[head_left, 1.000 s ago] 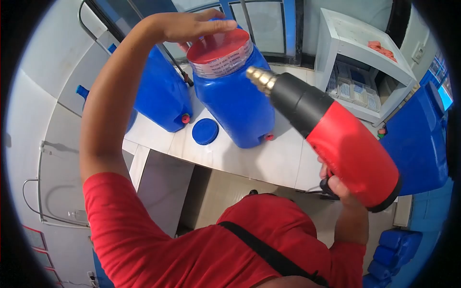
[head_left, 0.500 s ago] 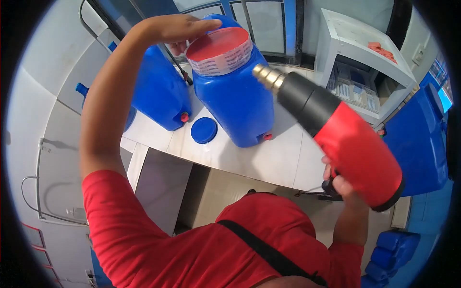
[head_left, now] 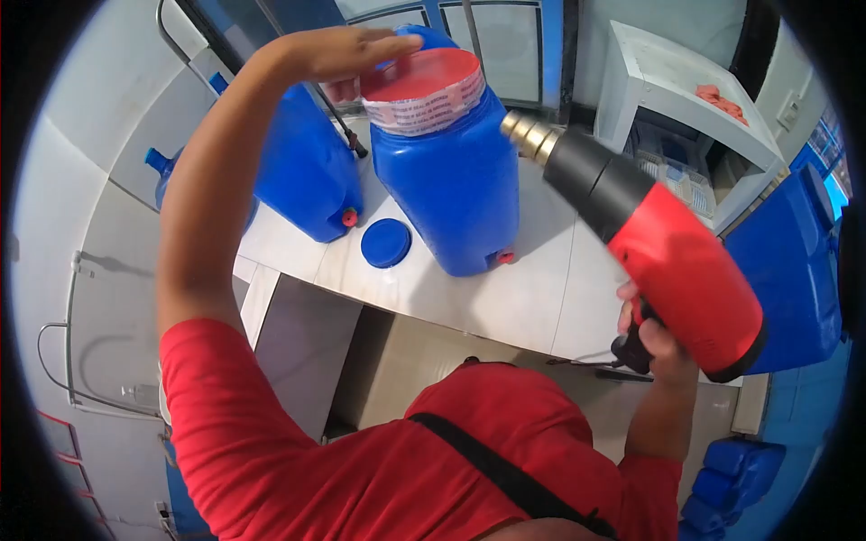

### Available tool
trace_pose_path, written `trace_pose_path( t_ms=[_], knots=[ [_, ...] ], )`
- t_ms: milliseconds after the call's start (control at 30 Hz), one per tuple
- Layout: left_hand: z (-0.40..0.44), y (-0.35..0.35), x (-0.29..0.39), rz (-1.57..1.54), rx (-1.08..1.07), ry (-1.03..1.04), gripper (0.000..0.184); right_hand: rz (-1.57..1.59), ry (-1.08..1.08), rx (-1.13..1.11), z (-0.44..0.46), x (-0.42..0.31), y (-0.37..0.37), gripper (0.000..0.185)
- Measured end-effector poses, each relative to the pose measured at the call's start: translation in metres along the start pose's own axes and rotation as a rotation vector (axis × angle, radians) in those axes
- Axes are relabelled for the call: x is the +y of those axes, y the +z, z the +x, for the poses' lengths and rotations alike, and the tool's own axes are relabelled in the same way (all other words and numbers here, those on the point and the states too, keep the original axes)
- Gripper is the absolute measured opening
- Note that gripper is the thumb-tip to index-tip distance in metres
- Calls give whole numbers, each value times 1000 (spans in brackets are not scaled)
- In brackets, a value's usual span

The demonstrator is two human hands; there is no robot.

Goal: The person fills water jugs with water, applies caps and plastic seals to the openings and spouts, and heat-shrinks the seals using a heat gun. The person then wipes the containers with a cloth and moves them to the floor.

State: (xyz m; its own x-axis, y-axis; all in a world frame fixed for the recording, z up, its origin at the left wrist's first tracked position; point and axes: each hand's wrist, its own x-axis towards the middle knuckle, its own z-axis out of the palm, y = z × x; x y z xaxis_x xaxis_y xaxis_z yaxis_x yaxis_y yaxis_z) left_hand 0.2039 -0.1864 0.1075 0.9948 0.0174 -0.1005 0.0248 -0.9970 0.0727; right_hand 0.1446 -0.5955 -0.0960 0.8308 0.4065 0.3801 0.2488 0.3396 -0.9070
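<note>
A blue plastic water jug stands on the white counter, with a red tap low on its front. A printed seal band wraps its neck around the red-covered top. My left hand is beside that top, fingers stretched out and apart; whether they touch it is unclear. In my right hand is a red and black heat gun, gripped by its handle. Its brass nozzle points up and left toward the seal, a short way off. On the counter lies a round blue cap.
Another blue jug stands to the left, behind my left arm. A white cabinet with a pink cloth on top is at the back right. More blue containers stand at right and lower right. The counter ends just before my body.
The heat gun has shifted slightly right, and its nozzle sits a little farther from the jug's neck. My left hand stays beside the top. The whole view has moved slightly.
</note>
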Motion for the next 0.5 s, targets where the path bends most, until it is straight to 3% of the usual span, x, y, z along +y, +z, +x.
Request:
trace_pose_path(
  t_ms=[100, 167, 200, 233, 300, 333, 367, 433, 500],
  knots=[
    [-1, -2, 2, 82, -169, -183, 74, -505, -132, -164, -10, 10, -14, 51],
    [20, 23, -19, -10, 342, 338, 74, -297, -90, -108, -4, 5, -2, 51],
    [21, 28, -13, -132, 359, 452, 73, -266, -58, -107, -1, 2, -1, 51],
    [13, 25, -5, -131, 363, 448, 73, -235, -26, -105, 3, -2, 0, 52],
    [0, 18, 7, -89, 144, 349, 72, -194, 34, -124, 5, 1, -14, 48],
    [0, 21, 0, -53, 193, 207, 72, -53, 142, -143, 0, -8, -17, 26],
    [-4, 15, -2, -53, 189, 212, 72, -53, 144, -137, -1, -15, -13, 26],
    [-14, 0, -1, 8, 28, -31, 77, -394, -83, -169, -4, -22, 3, 26],
    [-13, -3, -6, 1, -23, -7, 83, -434, -82, -225, -2, -4, -10, 43]
  ],
)
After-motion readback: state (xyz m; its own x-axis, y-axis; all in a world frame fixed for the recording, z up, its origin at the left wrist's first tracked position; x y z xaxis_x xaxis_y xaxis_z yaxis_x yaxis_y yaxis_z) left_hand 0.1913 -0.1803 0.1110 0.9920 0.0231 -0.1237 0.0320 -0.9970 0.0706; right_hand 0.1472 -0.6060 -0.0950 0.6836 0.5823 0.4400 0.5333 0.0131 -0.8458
